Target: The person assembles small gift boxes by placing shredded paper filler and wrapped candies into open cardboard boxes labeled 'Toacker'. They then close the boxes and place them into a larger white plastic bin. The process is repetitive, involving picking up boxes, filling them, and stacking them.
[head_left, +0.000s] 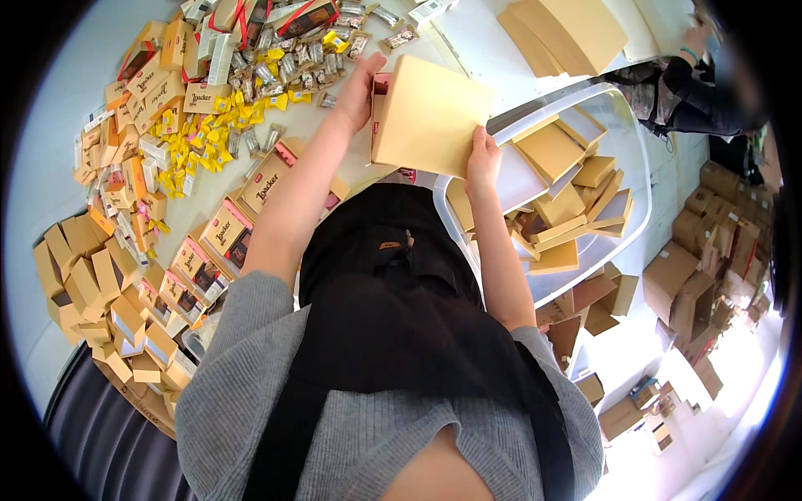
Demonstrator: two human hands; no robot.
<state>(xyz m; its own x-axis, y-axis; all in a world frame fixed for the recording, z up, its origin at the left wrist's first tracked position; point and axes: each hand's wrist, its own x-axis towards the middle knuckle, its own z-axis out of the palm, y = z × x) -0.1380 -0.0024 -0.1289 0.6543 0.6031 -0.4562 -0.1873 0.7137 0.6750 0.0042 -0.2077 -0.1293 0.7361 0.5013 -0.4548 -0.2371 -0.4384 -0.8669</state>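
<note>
Tan box (430, 117) held up over table edge | left hand (359, 88) grips its far side, right hand (483, 159) its near edge | clear plastic bin (622, 134) just right: flat tan cartons (568, 209) piled inside

Daylight is washing over a pale work table (58, 150) and a light floor (660, 351), where brown cardboard cartons (693, 284) are piling up along the right side; a dark seat (109, 442) is sitting beneath the table's near edge.
</note>
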